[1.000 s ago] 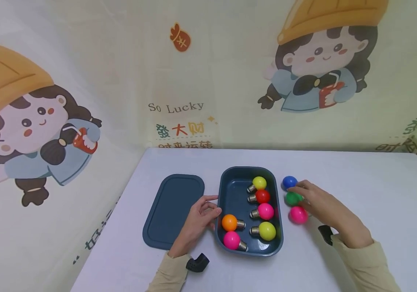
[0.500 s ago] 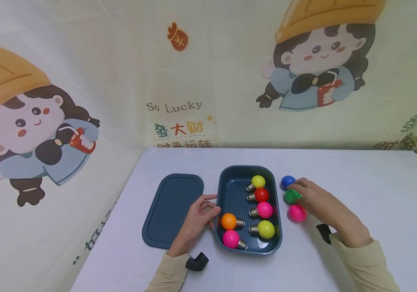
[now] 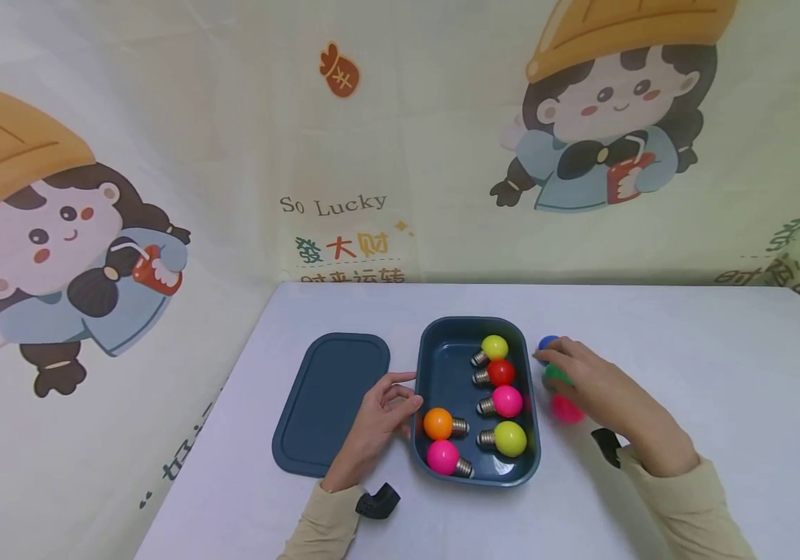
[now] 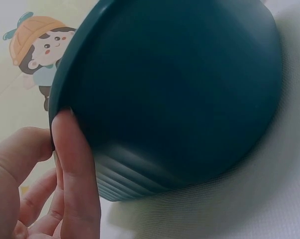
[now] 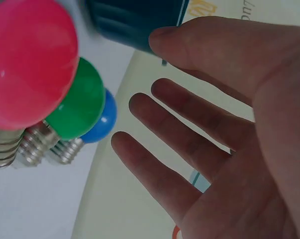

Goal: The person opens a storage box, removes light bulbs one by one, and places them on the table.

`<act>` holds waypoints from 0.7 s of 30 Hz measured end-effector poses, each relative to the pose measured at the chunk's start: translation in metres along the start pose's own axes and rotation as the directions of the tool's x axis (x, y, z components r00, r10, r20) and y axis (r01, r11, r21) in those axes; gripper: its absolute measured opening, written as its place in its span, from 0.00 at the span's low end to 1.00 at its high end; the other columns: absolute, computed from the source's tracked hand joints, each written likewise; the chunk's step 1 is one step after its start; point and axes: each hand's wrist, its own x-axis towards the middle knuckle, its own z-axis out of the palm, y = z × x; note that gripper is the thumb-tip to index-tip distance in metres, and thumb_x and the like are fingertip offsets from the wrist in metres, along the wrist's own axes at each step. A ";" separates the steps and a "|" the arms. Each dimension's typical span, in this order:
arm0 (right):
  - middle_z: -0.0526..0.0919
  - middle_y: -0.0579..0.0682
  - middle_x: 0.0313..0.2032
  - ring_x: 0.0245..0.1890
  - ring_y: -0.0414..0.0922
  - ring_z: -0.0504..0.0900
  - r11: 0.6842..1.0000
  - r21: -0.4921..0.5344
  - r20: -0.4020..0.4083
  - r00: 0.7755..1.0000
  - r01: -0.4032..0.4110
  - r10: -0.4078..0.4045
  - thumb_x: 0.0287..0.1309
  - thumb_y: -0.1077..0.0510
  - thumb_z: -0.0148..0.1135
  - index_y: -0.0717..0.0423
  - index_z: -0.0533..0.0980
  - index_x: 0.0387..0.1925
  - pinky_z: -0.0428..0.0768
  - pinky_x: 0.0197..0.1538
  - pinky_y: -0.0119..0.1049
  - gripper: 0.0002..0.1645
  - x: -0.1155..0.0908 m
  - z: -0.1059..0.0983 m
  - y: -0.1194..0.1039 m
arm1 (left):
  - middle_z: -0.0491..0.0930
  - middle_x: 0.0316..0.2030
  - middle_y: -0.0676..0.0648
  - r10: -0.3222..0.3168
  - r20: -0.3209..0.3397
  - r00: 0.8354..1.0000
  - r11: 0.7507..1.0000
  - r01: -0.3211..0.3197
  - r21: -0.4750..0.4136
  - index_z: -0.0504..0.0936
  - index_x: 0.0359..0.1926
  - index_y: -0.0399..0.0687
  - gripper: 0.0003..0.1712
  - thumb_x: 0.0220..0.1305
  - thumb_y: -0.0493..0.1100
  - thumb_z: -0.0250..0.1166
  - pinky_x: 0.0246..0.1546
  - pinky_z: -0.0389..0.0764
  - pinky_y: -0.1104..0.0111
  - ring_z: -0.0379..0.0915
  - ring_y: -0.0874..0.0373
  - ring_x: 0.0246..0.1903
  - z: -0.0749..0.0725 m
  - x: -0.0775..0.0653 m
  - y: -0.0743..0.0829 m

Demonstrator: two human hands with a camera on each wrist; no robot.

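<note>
A dark blue tray [image 3: 445, 377] holds several bulb-shaped pieces with coloured round heads and silver screw bases, such as a red bulb [image 3: 501, 372] and an orange bulb [image 3: 438, 424]. My left hand [image 3: 382, 412] rests against the tray's left side, thumb and forefinger touching near the rim. To the right of the tray, a blue bulb [image 5: 101, 122], a green bulb [image 5: 81, 104] and a pink bulb [image 5: 30, 62] lie in a row. Over them hovers my right hand [image 3: 595, 385], its fingers apart with nothing between them; it partly covers the three in the head view.
A flat dark blue lid [image 3: 330, 412] lies left of the tray on the white table [image 3: 721, 365]. Behind hangs a cream cloth [image 3: 441, 140] printed with cartoon figures and lettering. A black wrist mount [image 3: 379, 502] sits on each sleeve.
My right hand has shifted left and slightly away from me, covering more of the blue and green bulbs. The left hand keeps its place at the tray, whose contents look the same.
</note>
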 end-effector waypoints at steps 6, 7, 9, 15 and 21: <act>0.78 0.58 0.51 0.52 0.55 0.78 0.998 -0.005 -0.048 0.997 0.065 -0.065 0.50 0.68 0.73 0.63 0.78 0.54 0.84 0.48 0.48 0.27 0.004 0.003 -0.010 | 0.78 0.38 0.45 0.002 0.000 1.000 1.000 -0.002 -0.002 0.73 0.63 0.47 0.27 0.65 0.43 0.68 0.26 0.81 0.70 0.73 0.58 0.27 0.000 0.000 0.000; 0.78 0.58 0.50 0.51 0.54 0.78 0.997 -0.006 -0.054 0.996 0.076 -0.076 0.51 0.68 0.73 0.63 0.78 0.54 0.84 0.48 0.47 0.26 0.004 0.004 -0.011 | 0.78 0.38 0.45 0.003 0.001 1.000 1.000 -0.003 -0.003 0.73 0.63 0.47 0.27 0.65 0.43 0.68 0.26 0.81 0.70 0.73 0.58 0.27 0.000 0.000 0.000; 0.78 0.57 0.49 0.50 0.53 0.79 0.996 -0.011 -0.060 0.994 0.092 -0.092 0.52 0.67 0.72 0.63 0.78 0.54 0.84 0.48 0.46 0.25 0.006 0.007 -0.015 | 0.78 0.38 0.45 0.007 0.003 1.000 1.000 -0.007 -0.006 0.73 0.63 0.47 0.27 0.65 0.42 0.68 0.26 0.81 0.71 0.73 0.58 0.27 0.000 0.000 0.000; 0.78 0.59 0.51 0.51 0.55 0.79 0.998 -0.012 -0.002 0.998 0.057 -0.057 0.52 0.64 0.74 0.62 0.78 0.55 0.85 0.46 0.46 0.27 0.011 0.006 -0.029 | 0.78 0.39 0.45 0.008 0.002 1.000 1.000 -0.008 0.002 0.73 0.63 0.47 0.27 0.65 0.43 0.68 0.27 0.81 0.71 0.73 0.58 0.27 0.001 0.000 0.000; 0.77 0.56 0.51 0.52 0.52 0.78 0.996 0.006 0.008 0.996 0.088 -0.088 0.53 0.63 0.73 0.61 0.77 0.56 0.84 0.49 0.45 0.27 0.013 0.007 -0.041 | 0.78 0.39 0.44 0.000 -0.005 1.000 1.000 0.000 -0.008 0.73 0.63 0.48 0.27 0.65 0.42 0.68 0.27 0.80 0.71 0.73 0.58 0.27 0.000 0.000 0.000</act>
